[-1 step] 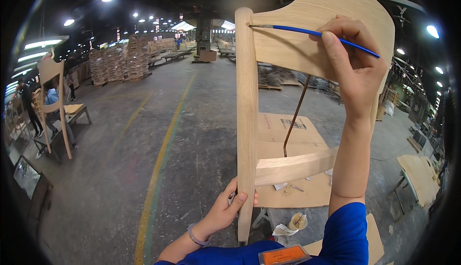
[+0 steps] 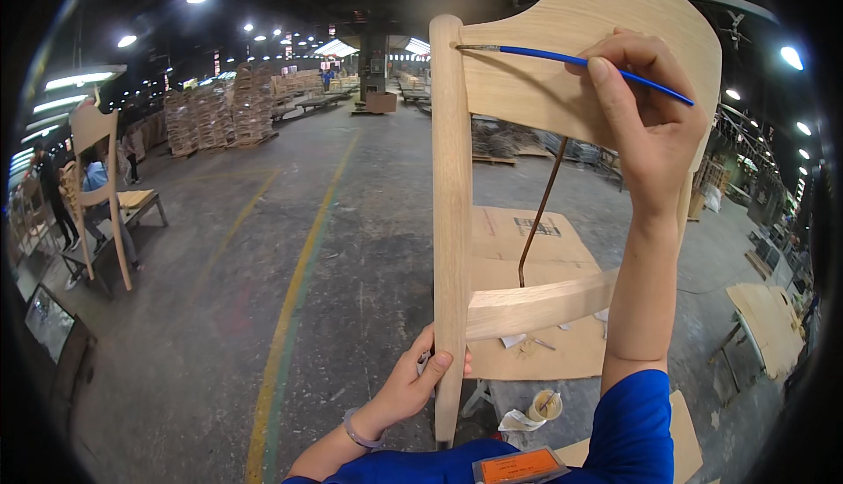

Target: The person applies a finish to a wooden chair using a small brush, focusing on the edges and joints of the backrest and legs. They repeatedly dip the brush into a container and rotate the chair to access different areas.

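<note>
A pale wooden chair back frame (image 2: 451, 186) stands upright before me, with a curved top panel (image 2: 606, 10) and a lower crossbar (image 2: 536, 305). My left hand (image 2: 428, 370) is wrapped round the lower part of its left post. Between thumb and fingers, my right hand (image 2: 645, 107) pinches a thin blue paintbrush (image 2: 549, 54) in front of the panel. The bristle tip touches the joint where panel and left post meet. Below the frame, a small cup (image 2: 546, 404) of pale paste holds a stick, with a white crumpled sheet beside it.
Cardboard (image 2: 518, 361) covers the bench beyond the frame, with scraps on it. A dark bent rod (image 2: 544, 207) rises behind the crossbar. Another chair back (image 2: 97, 190) hangs at the left near people. Stacked wooden parts (image 2: 211, 111) stand far off; a board-topped stand (image 2: 764, 326) is at right.
</note>
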Demonstrator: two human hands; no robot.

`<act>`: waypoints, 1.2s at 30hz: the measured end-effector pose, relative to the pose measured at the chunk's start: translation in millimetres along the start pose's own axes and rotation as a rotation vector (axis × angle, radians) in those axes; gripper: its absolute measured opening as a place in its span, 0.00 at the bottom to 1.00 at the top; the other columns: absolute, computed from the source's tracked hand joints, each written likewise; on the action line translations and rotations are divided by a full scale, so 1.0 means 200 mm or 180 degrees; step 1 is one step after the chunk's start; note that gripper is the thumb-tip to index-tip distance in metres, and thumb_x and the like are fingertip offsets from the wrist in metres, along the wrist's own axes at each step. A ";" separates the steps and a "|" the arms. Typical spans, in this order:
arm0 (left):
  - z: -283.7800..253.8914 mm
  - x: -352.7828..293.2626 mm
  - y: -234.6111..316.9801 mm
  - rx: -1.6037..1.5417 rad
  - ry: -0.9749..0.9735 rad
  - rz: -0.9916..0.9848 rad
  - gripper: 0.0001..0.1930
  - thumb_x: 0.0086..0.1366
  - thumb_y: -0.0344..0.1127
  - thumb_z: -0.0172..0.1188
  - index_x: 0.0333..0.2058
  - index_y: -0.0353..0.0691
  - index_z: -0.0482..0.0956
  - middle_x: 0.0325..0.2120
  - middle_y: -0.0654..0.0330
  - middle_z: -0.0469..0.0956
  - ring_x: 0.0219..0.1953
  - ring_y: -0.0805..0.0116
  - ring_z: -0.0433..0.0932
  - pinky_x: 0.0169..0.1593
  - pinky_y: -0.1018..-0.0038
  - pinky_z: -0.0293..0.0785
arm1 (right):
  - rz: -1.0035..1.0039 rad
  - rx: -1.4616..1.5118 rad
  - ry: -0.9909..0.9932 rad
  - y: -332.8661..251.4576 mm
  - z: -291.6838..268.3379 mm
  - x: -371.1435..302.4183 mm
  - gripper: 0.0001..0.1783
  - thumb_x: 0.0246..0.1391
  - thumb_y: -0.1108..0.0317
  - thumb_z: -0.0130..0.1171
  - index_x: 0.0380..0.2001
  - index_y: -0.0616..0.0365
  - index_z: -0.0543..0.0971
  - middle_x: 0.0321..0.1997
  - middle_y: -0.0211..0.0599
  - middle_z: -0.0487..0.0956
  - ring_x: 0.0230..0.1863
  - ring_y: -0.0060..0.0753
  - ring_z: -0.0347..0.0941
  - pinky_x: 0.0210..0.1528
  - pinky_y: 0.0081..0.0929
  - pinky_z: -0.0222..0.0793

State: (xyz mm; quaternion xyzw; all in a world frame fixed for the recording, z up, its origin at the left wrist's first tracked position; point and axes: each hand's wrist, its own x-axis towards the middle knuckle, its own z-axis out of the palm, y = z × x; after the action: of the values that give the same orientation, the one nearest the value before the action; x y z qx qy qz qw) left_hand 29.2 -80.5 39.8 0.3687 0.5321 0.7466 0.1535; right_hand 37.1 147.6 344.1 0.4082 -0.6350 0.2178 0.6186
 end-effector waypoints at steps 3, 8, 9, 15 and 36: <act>-0.01 0.03 0.02 0.0031 0.0061 0.0064 0.30 0.84 0.52 0.49 0.71 0.33 0.62 0.48 0.53 0.81 0.52 0.65 0.84 0.60 0.63 0.82 | -0.0096 -0.0159 0.0048 0.02 0.01 0.03 0.02 0.65 0.78 0.66 0.38 0.67 0.84 0.36 0.35 0.86 0.40 0.24 0.86 0.43 0.20 0.80; -0.01 0.06 0.05 0.0021 0.0164 0.0050 0.30 0.83 0.55 0.49 0.67 0.33 0.66 0.47 0.53 0.81 0.50 0.64 0.84 0.58 0.62 0.83 | -0.0111 -0.0107 0.0027 0.05 0.03 0.05 0.02 0.65 0.78 0.66 0.38 0.67 0.84 0.36 0.34 0.86 0.40 0.24 0.86 0.42 0.20 0.79; -0.02 0.06 0.05 0.0030 0.0166 0.0041 0.30 0.83 0.55 0.49 0.67 0.33 0.66 0.47 0.53 0.81 0.50 0.64 0.84 0.58 0.62 0.83 | -0.0125 -0.0127 0.0006 0.06 0.04 0.05 0.02 0.65 0.78 0.66 0.38 0.67 0.84 0.36 0.34 0.86 0.40 0.24 0.86 0.42 0.20 0.79; -0.04 0.08 0.04 0.0071 0.0194 0.0066 0.31 0.83 0.55 0.50 0.68 0.33 0.65 0.47 0.52 0.81 0.51 0.64 0.84 0.58 0.62 0.83 | -0.0165 0.0009 0.0005 0.09 0.06 0.05 0.02 0.65 0.78 0.66 0.38 0.67 0.84 0.36 0.34 0.86 0.40 0.24 0.86 0.42 0.20 0.79; -0.15 0.18 -0.07 0.0003 0.0168 0.0061 0.32 0.84 0.54 0.50 0.72 0.34 0.62 0.48 0.55 0.81 0.52 0.66 0.83 0.60 0.63 0.80 | -0.0221 0.0574 0.0194 0.26 0.14 0.01 0.04 0.67 0.78 0.65 0.42 0.69 0.83 0.38 0.38 0.86 0.42 0.28 0.86 0.46 0.22 0.79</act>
State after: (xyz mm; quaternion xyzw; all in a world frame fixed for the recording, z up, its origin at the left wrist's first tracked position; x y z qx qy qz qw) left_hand -19.3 -72.9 36.5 0.3540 0.5328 0.7572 0.1320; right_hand -20.9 156.0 354.0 0.4771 -0.5793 0.2648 0.6055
